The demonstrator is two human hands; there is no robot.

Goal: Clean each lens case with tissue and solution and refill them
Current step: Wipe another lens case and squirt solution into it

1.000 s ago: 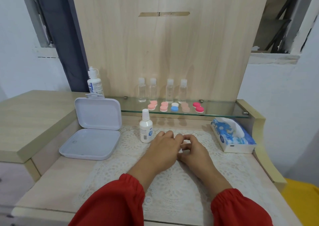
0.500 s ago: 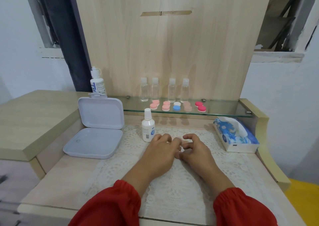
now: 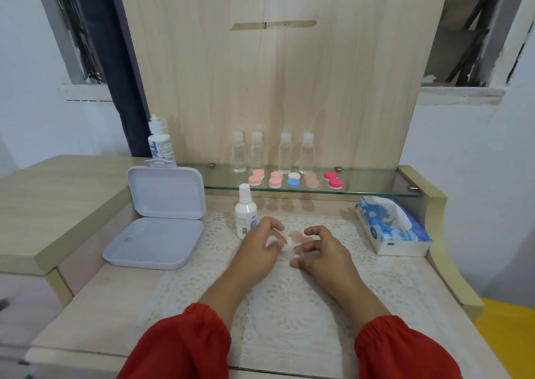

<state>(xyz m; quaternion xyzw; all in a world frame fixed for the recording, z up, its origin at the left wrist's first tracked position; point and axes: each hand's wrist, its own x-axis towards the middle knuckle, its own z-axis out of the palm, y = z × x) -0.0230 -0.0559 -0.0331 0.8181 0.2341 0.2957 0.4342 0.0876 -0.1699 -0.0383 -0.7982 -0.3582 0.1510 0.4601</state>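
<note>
On the lace mat (image 3: 289, 300) my two hands meet around a small pale pink lens case (image 3: 293, 239), blurred between the fingertips. My left hand (image 3: 257, 251) pinches a pale round piece (image 3: 271, 242), probably its cap. The fingers of my right hand (image 3: 321, 251) curl on the case from the right. A white solution bottle (image 3: 245, 215) stands just left of my left hand. Several more lens cases lie in a row on the glass shelf (image 3: 376, 190): pink (image 3: 256, 177), pink (image 3: 275, 179), blue and white (image 3: 293, 179), beige (image 3: 311, 179), red (image 3: 333, 179). A tissue box (image 3: 390, 229) sits at the right.
An open white plastic box (image 3: 157, 234) lies at the left of the desk, with a larger solution bottle (image 3: 159, 144) behind it. Several small clear bottles (image 3: 272, 152) stand at the back of the shelf. A raised wooden side surface (image 3: 52, 199) borders the left.
My hands were pressed together over the case; now they have drawn slightly apart, and the pale pink case and the round piece show between the fingertips.
</note>
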